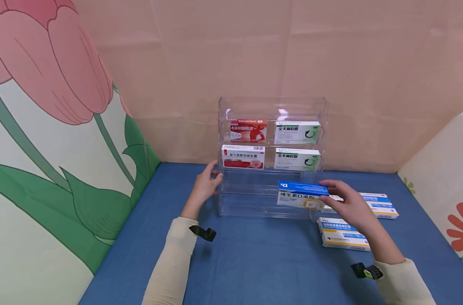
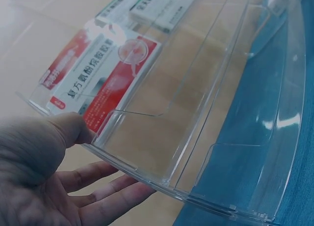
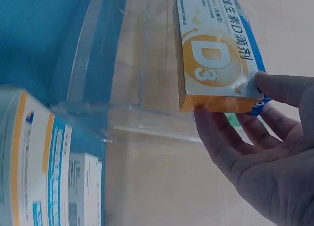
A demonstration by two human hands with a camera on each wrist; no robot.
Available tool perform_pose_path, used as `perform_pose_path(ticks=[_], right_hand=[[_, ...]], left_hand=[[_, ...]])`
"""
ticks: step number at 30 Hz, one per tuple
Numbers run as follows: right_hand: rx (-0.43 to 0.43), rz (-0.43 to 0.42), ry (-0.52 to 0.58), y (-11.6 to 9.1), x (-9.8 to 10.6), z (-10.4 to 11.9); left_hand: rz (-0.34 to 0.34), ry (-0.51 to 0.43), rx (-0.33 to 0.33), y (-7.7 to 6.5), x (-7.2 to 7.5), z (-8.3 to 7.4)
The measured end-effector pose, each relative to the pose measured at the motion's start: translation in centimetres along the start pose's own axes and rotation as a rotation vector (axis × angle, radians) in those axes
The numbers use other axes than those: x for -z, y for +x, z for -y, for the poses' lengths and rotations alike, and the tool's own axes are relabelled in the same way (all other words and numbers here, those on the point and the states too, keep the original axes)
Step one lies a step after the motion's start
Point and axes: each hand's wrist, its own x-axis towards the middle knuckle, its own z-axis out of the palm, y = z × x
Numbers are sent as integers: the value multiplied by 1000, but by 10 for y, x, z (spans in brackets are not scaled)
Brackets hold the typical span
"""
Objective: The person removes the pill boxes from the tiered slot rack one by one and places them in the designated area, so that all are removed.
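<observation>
My right hand [image 1: 347, 201] pinches a vitamin D drops box [image 1: 298, 195] by its right end, thumb on one side and fingers on the other. The box, white with a blue top and a yellow D3 mark, is held up in front of the lower tiers of a clear acrylic display rack [image 1: 254, 212]. My left hand [image 1: 206, 184] is at the rack's left side; in the left wrist view its thumb and fingertips [image 2: 142, 191] meet the side panel's edge. Close by that thumb sits a red-and-white capsule box [image 2: 105, 83] on the rack.
Upper tiers hold a red box [image 1: 248, 130] and two green-and-white boxes, one [image 1: 297, 132] above the other [image 1: 297, 159]. Blue-and-white boxes lie on the blue tabletop right of the rack, one [image 1: 343, 234] in front, another [image 1: 380, 205] behind. A pink cloth backdrop rises behind.
</observation>
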Motion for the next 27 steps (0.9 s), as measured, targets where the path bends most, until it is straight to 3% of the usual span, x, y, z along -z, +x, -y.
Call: perform_pose_path(ticks=[10,27], right_hand=[[43,-3,-69,-17,20,-15],[-44,-13,-164,-42,49,-39]], left_hand=[[11,-3,12,0,1,-1],[21,-10,8,0,1,1]])
